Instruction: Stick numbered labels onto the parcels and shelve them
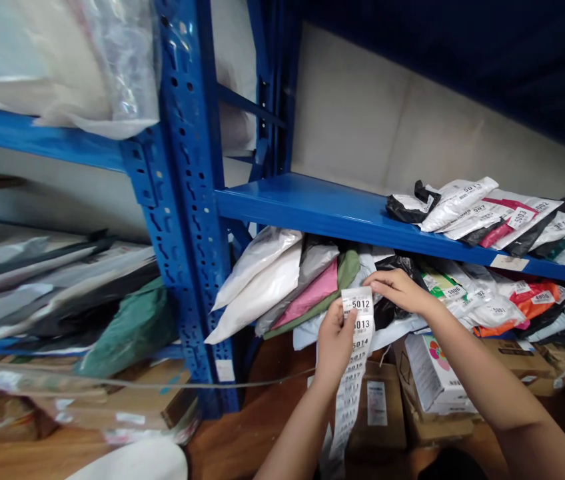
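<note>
A long strip of numbered labels (348, 387) hangs down from my left hand (336, 340), whose thumb presses on it near the top label, marked 5012. Lower labels run on with 5013, 5014 and further numbers. My right hand (396, 291) is at the strip's upper right corner, its fingertips closed at the edge of the top label. Behind both hands lie mailing bags on the lower shelf: white (257, 280), pink (309, 293) and green (345, 275) ones. The strip's lower end is partly hidden by my left forearm.
A blue shelf (307, 199) carries labelled parcels (482, 212) at the right. More bags (497, 300) lie beneath it. Cardboard boxes (376, 427) and a white box (440, 373) stand low down. A blue upright post (187, 167) rises at left; a thin cord (242, 385) crosses it.
</note>
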Demonstrator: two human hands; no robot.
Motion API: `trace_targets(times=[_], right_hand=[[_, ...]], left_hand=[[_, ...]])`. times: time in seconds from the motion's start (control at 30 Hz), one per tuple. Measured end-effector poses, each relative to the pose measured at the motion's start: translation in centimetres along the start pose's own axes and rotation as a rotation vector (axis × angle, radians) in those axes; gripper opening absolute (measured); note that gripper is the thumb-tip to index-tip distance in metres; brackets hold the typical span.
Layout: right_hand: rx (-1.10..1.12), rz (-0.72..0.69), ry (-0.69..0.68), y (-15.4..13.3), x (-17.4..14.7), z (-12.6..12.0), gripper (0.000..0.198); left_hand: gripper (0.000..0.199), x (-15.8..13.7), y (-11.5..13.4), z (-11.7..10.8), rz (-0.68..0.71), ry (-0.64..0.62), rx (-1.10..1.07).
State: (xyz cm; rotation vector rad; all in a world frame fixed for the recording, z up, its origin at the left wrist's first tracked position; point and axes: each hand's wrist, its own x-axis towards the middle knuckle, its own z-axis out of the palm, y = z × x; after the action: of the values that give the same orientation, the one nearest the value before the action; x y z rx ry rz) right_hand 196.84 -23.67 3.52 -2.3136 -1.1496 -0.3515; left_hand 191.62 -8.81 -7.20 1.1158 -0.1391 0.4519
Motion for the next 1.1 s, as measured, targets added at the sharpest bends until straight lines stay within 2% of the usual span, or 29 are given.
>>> trace_targets(times=[0.13,0.33,0.5,0.7,0.83,0.93,1.1], right_hand=[[-0.032,0.06,-0.003,-0.1,0.7,0.7,0.009],[-0.134,0.158,0.002,-0.7,1.6,1.3,0.006],[-0.136,0.186,0.041,-0.8,1.8,2.0,0.01],[-0.139,0.254,0.099,-0.8,1.9,2.7,0.011],[-0.207,0.255,0.154,-1.1,2.3,2.7,0.01],[-0.265,0.323,0.143,-1.3,2.8,2.6,0.01],[-0.351,0.411,0.11,-1.6,3.1,2.6,0.008]], left_hand=[[0.052,1.0,-0.2,1.4,-0.169,0.046,-0.093],[0.058,1.8,-0.5,2.1,-0.08,0.213,0.036],[0.049,1.5,-0.2,2.3,-0.19,0.191,-0.156],[0.054,1.9,-0.3,3.0,-0.214,0.305,-0.206],[0.053,2.2,0.0,3.0,-0.239,0.26,-0.288],[0.054,2.2,0.2,2.9,-0.266,0.276,-0.296],[0.056,1.5,-0.1,2.4,-0.22,0.244,-0.127]])
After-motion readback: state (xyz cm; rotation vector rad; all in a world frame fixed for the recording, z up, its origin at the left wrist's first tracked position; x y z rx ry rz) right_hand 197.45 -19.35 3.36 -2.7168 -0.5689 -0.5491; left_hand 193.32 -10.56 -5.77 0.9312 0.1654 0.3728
